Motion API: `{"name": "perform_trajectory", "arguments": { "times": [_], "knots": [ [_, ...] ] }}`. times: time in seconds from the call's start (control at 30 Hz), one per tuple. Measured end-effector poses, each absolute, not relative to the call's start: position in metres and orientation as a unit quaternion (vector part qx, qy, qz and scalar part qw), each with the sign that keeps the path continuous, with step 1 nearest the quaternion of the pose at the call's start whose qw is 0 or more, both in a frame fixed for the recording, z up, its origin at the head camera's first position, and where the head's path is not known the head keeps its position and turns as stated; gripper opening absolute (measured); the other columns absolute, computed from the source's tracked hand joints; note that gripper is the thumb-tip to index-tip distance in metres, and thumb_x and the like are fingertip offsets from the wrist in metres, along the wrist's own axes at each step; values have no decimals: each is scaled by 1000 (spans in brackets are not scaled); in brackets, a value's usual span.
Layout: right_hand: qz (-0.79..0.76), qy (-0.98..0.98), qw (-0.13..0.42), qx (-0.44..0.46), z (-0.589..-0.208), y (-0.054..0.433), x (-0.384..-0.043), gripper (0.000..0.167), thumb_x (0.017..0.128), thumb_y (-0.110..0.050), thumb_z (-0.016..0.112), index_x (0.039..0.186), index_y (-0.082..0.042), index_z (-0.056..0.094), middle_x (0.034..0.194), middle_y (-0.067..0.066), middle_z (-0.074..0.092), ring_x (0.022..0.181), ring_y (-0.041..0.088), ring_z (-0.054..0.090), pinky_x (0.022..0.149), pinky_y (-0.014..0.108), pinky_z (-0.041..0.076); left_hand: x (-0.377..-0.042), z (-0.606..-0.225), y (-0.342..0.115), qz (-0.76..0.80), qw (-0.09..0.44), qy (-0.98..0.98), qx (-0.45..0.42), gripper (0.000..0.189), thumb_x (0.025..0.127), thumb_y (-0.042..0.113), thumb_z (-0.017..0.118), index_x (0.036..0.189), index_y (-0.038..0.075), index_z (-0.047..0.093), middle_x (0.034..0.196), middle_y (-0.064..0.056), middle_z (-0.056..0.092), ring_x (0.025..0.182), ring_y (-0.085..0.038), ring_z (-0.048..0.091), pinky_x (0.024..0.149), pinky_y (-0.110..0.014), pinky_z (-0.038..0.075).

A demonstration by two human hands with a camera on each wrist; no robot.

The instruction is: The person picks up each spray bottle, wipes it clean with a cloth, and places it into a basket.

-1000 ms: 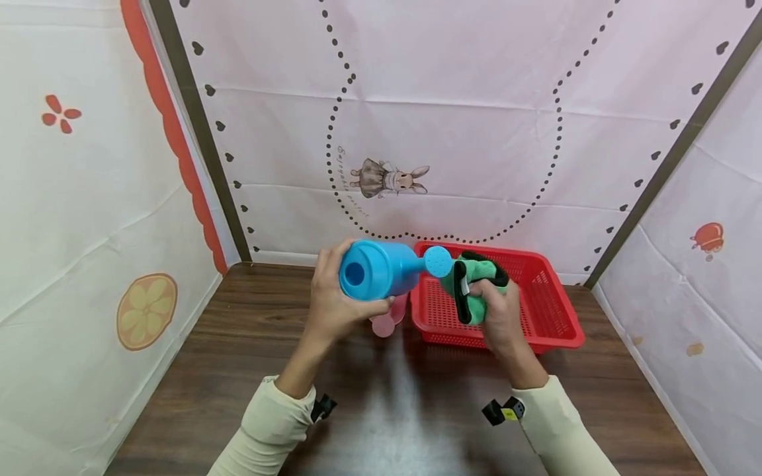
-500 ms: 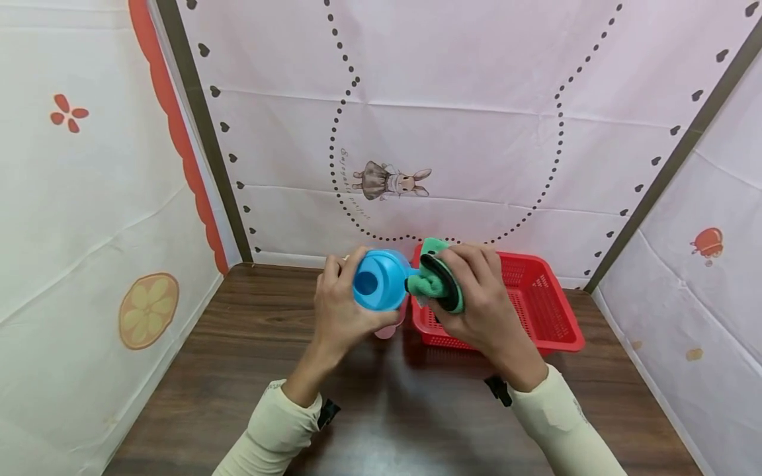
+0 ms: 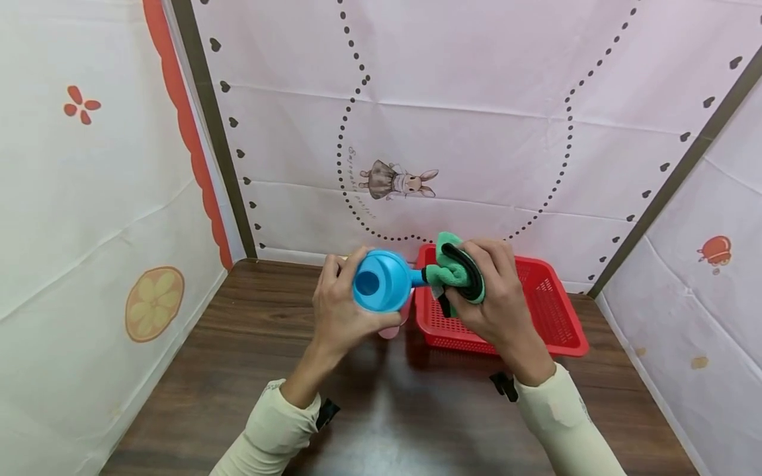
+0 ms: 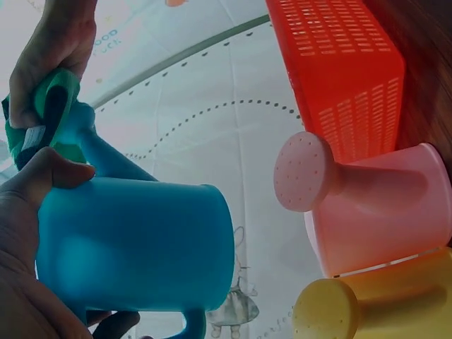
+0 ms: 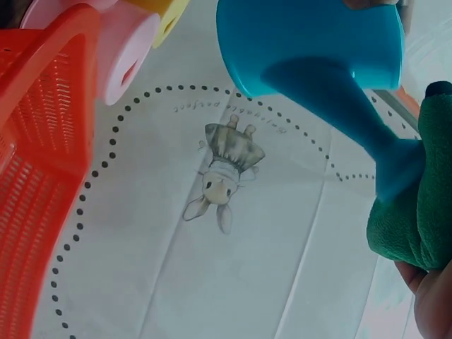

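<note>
A blue watering can [image 3: 385, 281] is held up above the table by my left hand [image 3: 340, 311], thumb on the near side and fingers round the far side. Its spout points right, and a green cloth with black edging [image 3: 455, 274] covers the sprinkler head. My right hand [image 3: 497, 297] grips that bunched cloth against the head. In the left wrist view the can's body [image 4: 138, 244] shows from the side, with part of its handle below. From the right wrist, the cloth [image 5: 406, 226] is seen pressed to the end of the spout [image 5: 346, 106].
Behind the hands stands a red perforated basket [image 3: 553, 304] on the dark wooden table [image 3: 262, 370]. Beside it are a pink watering can [image 4: 385, 212] and a yellow watering can [image 4: 402, 296], mostly hidden in the head view. Patterned cloth walls surround the table.
My right hand has brought the cloth left onto the sprinkler head, which was bare before, and now sits slightly further right. The watering can has turned so its base shows less of its side.
</note>
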State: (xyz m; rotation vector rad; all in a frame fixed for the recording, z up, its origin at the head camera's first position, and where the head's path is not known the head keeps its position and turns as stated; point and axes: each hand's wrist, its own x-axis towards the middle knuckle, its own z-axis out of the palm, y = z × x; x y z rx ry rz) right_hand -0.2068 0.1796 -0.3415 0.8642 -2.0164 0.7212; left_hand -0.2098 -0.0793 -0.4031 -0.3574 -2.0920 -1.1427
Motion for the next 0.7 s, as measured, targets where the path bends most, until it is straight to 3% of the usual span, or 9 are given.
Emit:
{"name": "perform_trajectory", "arguments": {
  "times": [0.33, 0.53, 0.7],
  "knots": [
    [276, -776, 450, 344, -360, 186, -205, 56, 88, -26, 79, 135, 3, 68, 129, 24, 66, 119, 41, 60, 97, 42, 53, -212, -395, -77, -480, 303, -818, -91, 100, 65, 45, 100, 155, 23, 63, 129, -16, 61, 127, -38, 64, 95, -62, 66],
    [209, -779, 448, 386, -355, 178, -200, 64, 83, -26, 91, 135, 3, 68, 131, 23, 69, 125, 42, 61, 98, 56, 60, -211, -399, -69, -463, 304, -828, -91, 98, 64, 43, 102, 152, 23, 64, 126, -17, 61, 125, -40, 65, 93, -63, 65],
    [201, -780, 448, 389, -347, 177, -205, 67, 79, -23, 94, 135, 3, 68, 130, 24, 69, 123, 43, 63, 94, 58, 62, -208, -403, -61, -439, 304, -838, -116, 98, 64, 45, 102, 152, 21, 65, 123, -18, 61, 123, -41, 66, 88, -59, 66]
  ]
}}
